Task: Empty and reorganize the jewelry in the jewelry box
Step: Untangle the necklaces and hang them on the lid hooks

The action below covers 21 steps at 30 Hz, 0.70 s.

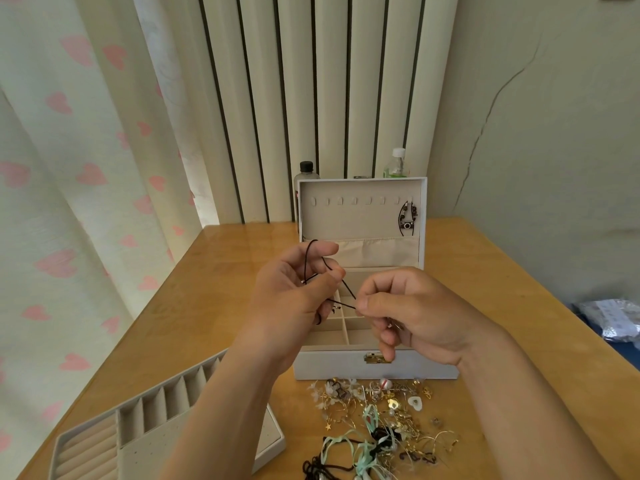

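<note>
The white jewelry box point(377, 368) stands open in the middle of the wooden table, its lid upright with a row of hooks. A dark beaded bracelet with a small charm point(407, 217) hangs on the lid's right hooks. Above the box's compartments, my left hand point(294, 292) holds a thin black cord necklace point(348, 289) looped over its fingers. My right hand point(408, 313) pinches the same cord between thumb and forefinger. A tangled pile of jewelry point(381, 417), with gold pieces, mint ribbons and black cords, lies in front of the box.
The box's removable beige tray point(156, 420) lies at the lower left under my left forearm. Two bottles point(306, 174) stand behind the lid. A curtain hangs at left, a radiator behind. Silvery plastic bags point(613, 320) sit off the table's right edge.
</note>
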Motion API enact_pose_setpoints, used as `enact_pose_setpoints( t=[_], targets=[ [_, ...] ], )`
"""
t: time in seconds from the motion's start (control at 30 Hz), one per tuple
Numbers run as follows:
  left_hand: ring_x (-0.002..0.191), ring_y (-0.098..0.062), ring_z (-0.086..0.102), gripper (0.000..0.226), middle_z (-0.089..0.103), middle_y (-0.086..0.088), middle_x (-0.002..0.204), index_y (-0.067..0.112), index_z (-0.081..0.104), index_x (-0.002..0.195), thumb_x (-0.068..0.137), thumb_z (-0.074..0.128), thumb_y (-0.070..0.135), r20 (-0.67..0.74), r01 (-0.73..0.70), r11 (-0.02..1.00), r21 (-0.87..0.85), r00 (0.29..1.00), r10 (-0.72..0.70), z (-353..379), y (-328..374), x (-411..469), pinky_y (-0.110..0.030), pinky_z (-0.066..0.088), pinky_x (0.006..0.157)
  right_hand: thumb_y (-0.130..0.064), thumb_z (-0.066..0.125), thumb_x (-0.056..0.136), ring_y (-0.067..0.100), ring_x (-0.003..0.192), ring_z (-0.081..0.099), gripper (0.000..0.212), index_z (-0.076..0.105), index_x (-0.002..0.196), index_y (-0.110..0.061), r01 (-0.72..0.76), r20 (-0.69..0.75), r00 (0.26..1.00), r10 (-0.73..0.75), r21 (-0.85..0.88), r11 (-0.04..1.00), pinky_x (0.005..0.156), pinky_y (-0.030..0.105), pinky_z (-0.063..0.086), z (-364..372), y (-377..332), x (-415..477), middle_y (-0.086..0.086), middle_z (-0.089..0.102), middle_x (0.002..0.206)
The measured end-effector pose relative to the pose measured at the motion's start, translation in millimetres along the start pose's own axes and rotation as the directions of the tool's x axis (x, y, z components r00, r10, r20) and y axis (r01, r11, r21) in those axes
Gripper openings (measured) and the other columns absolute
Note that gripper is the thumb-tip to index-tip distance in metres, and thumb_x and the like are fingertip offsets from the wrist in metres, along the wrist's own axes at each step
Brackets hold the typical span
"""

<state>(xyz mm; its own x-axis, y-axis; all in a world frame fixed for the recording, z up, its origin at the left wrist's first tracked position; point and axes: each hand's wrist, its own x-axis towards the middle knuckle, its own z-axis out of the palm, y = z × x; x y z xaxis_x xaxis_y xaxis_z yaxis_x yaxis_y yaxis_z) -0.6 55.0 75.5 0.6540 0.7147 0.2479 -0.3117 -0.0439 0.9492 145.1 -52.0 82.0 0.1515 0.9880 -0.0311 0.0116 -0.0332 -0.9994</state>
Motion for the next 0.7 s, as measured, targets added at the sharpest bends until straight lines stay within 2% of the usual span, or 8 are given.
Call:
enact_pose_setpoints(
  t=[0.13, 0.3, 0.5, 0.57, 0.63, 0.7],
  targets=[
    [0.050, -0.015, 0.046, 0.023, 0.062, -0.003, 0.084, 0.010, 0.063, 0.110, 0.092, 0.062, -0.004, -0.036, -0.001, 0.999, -0.044, 0.999, -0.001, -1, 0, 0, -0.021, 0.039, 0.045, -0.011, 0.064, 0.079, 0.019, 0.049, 0.048, 0.013, 0.065, 0.066, -0.015, -0.028, 0.026, 0.999, 0.028, -0.002, 1.000, 0.046, 0.031, 0.051, 1, -3, -2, 0.007, 0.050, 0.060],
    [0.054, -0.016, 0.052, 0.024, 0.063, -0.002, 0.082, 0.010, 0.062, 0.111, 0.092, 0.063, -0.004, -0.033, -0.018, 1.000, -0.008, 0.999, 0.018, -2, -1, 0, -0.022, 0.042, 0.047, 0.001, 0.060, 0.093, 0.025, 0.054, 0.057, 0.023, 0.061, 0.072, -0.009, -0.048, 0.007, 0.999, 0.049, -0.093, 0.994, 0.051, 0.037, 0.057, 0, -4, -5, 0.017, 0.055, 0.068],
    [0.059, -0.021, 0.059, 0.025, 0.064, -0.006, 0.081, 0.007, 0.062, 0.110, 0.089, 0.066, -0.006, 0.056, -0.024, 0.992, 0.120, 0.998, 0.018, 3, -3, -2, -0.028, 0.041, 0.047, 0.005, 0.061, 0.092, 0.038, 0.083, 0.072, 0.017, 0.058, 0.078, -0.003, -0.079, 0.092, 0.990, 0.112, -0.305, 0.949, 0.082, 0.055, 0.058, -10, -3, -11, 0.022, 0.071, 0.083],
    [0.059, -0.021, 0.059, 0.025, 0.066, -0.005, 0.081, 0.006, 0.063, 0.110, 0.089, 0.065, -0.007, 0.097, -0.010, 0.993, 0.121, 0.995, -0.002, 5, -3, -3, -0.027, 0.041, 0.046, 0.001, 0.063, 0.091, 0.037, 0.093, 0.072, 0.002, 0.063, 0.090, -0.001, -0.053, 0.142, 0.983, 0.114, -0.372, 0.927, 0.087, 0.050, 0.055, -12, -4, -13, 0.020, 0.074, 0.089],
    [0.057, -0.021, 0.059, 0.024, 0.066, -0.006, 0.081, 0.006, 0.062, 0.111, 0.090, 0.064, -0.006, 0.112, 0.015, 0.994, 0.105, 0.993, -0.026, 6, -2, -4, -0.026, 0.039, 0.044, -0.008, 0.063, 0.089, 0.031, 0.095, 0.071, 0.016, 0.066, 0.104, -0.004, -0.031, 0.166, 0.981, 0.103, -0.386, 0.922, 0.089, 0.042, 0.054, -13, -4, -13, 0.019, 0.075, 0.090],
    [0.061, -0.023, 0.060, 0.022, 0.066, -0.010, 0.082, 0.004, 0.061, 0.112, 0.092, 0.061, -0.005, 0.105, 0.036, 0.996, 0.085, 0.993, -0.045, 6, -1, -4, -0.026, 0.039, 0.043, -0.014, 0.064, 0.091, 0.029, 0.092, 0.072, 0.017, 0.067, 0.103, -0.002, -0.026, 0.156, 0.985, 0.079, -0.315, 0.949, 0.088, 0.032, 0.055, -12, -3, -12, 0.020, 0.074, 0.086]
  ],
)
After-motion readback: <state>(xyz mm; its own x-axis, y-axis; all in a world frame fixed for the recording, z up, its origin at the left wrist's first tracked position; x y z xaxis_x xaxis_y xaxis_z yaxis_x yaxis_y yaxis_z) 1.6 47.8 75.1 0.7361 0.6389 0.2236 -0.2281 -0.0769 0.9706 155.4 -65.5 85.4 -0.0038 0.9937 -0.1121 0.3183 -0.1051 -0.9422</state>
